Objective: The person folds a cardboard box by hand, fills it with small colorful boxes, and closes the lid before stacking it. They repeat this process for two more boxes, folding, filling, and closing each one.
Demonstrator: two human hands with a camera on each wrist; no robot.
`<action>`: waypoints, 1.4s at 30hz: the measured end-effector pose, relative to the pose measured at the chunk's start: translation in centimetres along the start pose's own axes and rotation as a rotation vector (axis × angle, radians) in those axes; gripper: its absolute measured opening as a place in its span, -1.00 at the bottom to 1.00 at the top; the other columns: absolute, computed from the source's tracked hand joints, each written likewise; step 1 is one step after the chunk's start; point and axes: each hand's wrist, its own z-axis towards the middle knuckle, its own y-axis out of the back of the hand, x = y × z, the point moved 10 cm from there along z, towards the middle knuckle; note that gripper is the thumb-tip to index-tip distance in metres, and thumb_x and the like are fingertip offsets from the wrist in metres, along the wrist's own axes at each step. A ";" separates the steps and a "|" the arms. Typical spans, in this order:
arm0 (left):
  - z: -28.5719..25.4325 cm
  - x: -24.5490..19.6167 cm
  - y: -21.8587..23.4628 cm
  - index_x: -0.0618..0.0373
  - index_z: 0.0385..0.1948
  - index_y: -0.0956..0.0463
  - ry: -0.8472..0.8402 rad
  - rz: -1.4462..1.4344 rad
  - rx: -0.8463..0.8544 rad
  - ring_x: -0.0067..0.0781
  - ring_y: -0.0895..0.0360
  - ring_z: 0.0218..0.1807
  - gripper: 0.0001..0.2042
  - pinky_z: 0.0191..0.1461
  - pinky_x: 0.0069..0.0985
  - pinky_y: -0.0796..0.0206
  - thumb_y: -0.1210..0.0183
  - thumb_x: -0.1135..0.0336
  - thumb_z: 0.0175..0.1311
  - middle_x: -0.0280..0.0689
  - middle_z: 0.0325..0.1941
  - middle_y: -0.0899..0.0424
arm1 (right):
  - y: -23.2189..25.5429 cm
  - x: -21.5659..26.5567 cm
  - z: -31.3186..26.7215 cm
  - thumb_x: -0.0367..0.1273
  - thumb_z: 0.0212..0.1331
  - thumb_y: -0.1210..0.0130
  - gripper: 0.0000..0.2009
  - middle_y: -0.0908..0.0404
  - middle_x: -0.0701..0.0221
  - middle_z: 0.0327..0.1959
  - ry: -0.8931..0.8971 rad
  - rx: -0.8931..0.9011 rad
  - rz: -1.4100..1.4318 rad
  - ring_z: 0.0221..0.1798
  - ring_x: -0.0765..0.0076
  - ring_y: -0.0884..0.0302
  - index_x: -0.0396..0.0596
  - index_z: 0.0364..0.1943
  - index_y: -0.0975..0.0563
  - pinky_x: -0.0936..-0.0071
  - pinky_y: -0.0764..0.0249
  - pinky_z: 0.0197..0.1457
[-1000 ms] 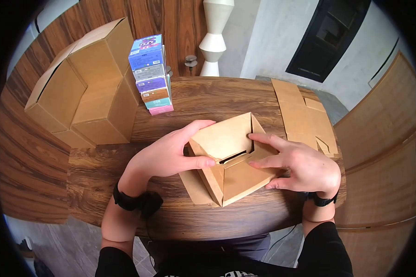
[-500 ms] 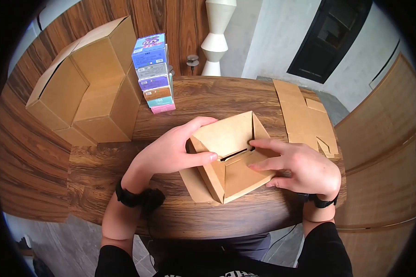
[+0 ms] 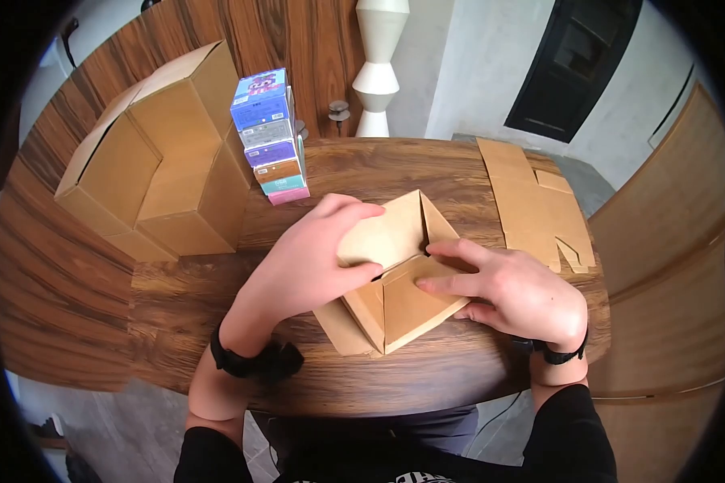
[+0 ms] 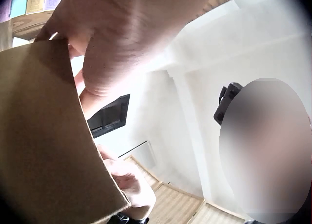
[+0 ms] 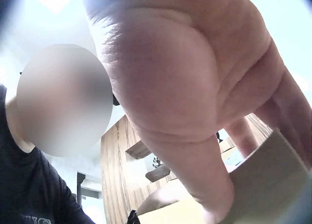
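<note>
A small open cardboard box point(image 3: 415, 310) is tilted on the table between both hands, its opening facing up, with a flap out at its lower left. Over its left wall reaches the left hand point(image 3: 302, 258), thumb inside near a dark slot and fingers around the upper left side. The right hand point(image 3: 524, 294) grips the right wall, two fingers inside and the thumb outside below. In the left wrist view a cardboard panel point(image 4: 48, 136) lies beside the left hand point(image 4: 117, 34). The right wrist view shows the right hand point(image 5: 165, 78) against cardboard point(image 5: 273, 185).
A large open cardboard box point(image 3: 169, 177) stands at the back left of the wooden table point(image 3: 427, 390). Beside it rises a stack of several coloured boxes point(image 3: 264, 121). A flat cut cardboard sheet point(image 3: 532, 205) lies at the back right.
The left hand has moved further over the box's left side, its thumb deeper at the slot. The box and right hand have shifted slightly left, and the head view has moved a little.
</note>
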 end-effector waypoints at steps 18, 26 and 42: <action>4.1 -4.7 -3.5 0.18 0.36 -0.61 0.026 0.794 0.086 -0.09 -0.73 -0.05 -0.22 -0.02 -0.17 -0.61 -0.55 0.15 -0.03 -0.13 0.04 -0.63 | -0.4 0.6 -0.9 -0.48 0.25 -0.29 -0.56 -0.52 0.11 0.19 0.003 0.023 0.010 -0.09 -0.17 -0.72 0.05 0.24 -0.67 0.01 -0.67 0.01; 4.3 -4.8 -2.0 0.05 0.14 -0.78 0.000 0.638 0.102 -0.04 -0.77 -0.14 -0.42 -0.08 -0.15 -0.58 -0.52 0.11 -0.02 -0.15 -0.03 -0.72 | 0.0 0.3 -1.6 -0.45 0.32 -0.27 -0.59 -0.46 0.07 0.12 -0.020 -0.029 0.046 -0.14 -0.24 -0.70 0.04 0.23 -0.47 -0.08 -0.66 -0.03; 2.6 -5.2 -1.2 -0.01 0.06 -0.82 -0.049 0.512 -0.024 -0.07 -0.76 -0.16 -0.49 -0.07 -0.21 -0.54 -0.55 0.10 -0.01 -0.20 -0.06 -0.73 | 0.3 1.1 -1.4 -0.40 0.19 -0.46 -0.56 -0.50 0.17 0.15 0.036 -0.029 0.039 0.03 -0.17 -0.67 -0.02 0.09 -0.49 -0.02 -0.64 0.03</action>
